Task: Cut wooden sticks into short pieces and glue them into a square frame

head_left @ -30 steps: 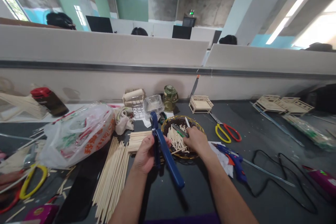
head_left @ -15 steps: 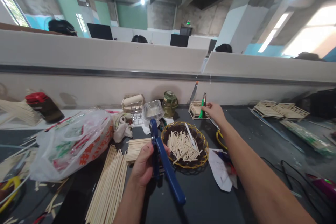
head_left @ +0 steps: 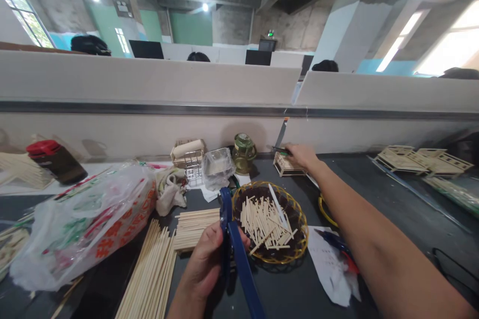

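Observation:
My left hand point(head_left: 207, 266) grips a pair of blue-handled cutters point(head_left: 234, 249), held upright just left of a yellow wire basket point(head_left: 301, 224) full of short cut sticks. My right hand point(head_left: 301, 155) reaches far forward and is closed on a small green-and-dark tool point(head_left: 280, 149), held flat over a little wooden stick model point(head_left: 286, 165) by the partition wall. Long bamboo sticks point(head_left: 153, 274) and a stack of shorter ones point(head_left: 194, 222) lie left of the cutters.
A printed plastic bag point(head_left: 90, 219) bulges at the left, with a red-capped jar point(head_left: 56, 159) behind it. A green glass jar point(head_left: 244, 152), a clear plastic cup point(head_left: 217, 164) and a cloth point(head_left: 168, 189) stand near the wall. More stick models point(head_left: 422, 157) lie far right. Paper point(head_left: 331, 269) lies beside the basket.
My right hand left the basket with the green tool and reached forward to the small wooden model, lowering the tool flat. The left hand keeps the cutters; the view has tilted.

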Motion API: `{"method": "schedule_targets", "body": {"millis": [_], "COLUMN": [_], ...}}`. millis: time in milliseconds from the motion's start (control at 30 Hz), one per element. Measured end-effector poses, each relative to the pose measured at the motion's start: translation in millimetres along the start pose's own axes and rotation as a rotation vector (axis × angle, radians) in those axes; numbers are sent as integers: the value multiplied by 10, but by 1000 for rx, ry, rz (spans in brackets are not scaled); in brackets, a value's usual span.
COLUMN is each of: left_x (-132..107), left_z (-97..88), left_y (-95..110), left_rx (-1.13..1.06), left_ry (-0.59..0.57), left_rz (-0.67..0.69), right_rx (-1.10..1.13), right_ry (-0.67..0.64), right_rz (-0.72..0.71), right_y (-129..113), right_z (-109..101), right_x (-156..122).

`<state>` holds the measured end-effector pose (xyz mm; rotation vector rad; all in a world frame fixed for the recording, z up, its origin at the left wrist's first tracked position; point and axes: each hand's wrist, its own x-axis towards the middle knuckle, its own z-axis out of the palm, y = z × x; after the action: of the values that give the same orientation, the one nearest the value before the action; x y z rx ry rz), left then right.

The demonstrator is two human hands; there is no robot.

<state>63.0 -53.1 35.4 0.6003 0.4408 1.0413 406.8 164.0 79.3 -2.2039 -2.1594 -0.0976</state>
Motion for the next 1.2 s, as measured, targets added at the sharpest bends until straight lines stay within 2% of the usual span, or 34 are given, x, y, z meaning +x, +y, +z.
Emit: {"method": "schedule_targets", "body": {"millis": [100,233,433,567,633,733,867,1000,1100,1200], "left_x": [14,24,27,27,25,20,11,6,5,2], "left_z": [-13,-36,-52,-52,-51,-48,-55,-67,-77,-86], "left_y": [-14,-11,19,28,27,22,21,35,48,58], "left_rx": [1,20,20,-30,-54,-59,-27,-49,-95,-108], "left_ry": [17,33,29,34,35,53,57,48,42,43], "left_rz": [-22,-31,1,13,17,21,17,23,42,52], "right_rx": [-35,-50,7,116,166,209,296,488,627,709], "right_ry": [-43,-53,-49,-196,-283,-343,-339,-333,-439,-542], "right_rz": [-37,-20,13,-96,-123,-91,-44,-108,-196,-268], "right_y": [-2,-40,-179,-452,-615,-816,-928,-926,-956,-1050], "right_z": [2,1,-194,-272,-237,-125,-22,-99,-173,-157], "right_x": [2,-58,-294,-680,-909,-1174,-1288,-1311,-1404,-1523]}}
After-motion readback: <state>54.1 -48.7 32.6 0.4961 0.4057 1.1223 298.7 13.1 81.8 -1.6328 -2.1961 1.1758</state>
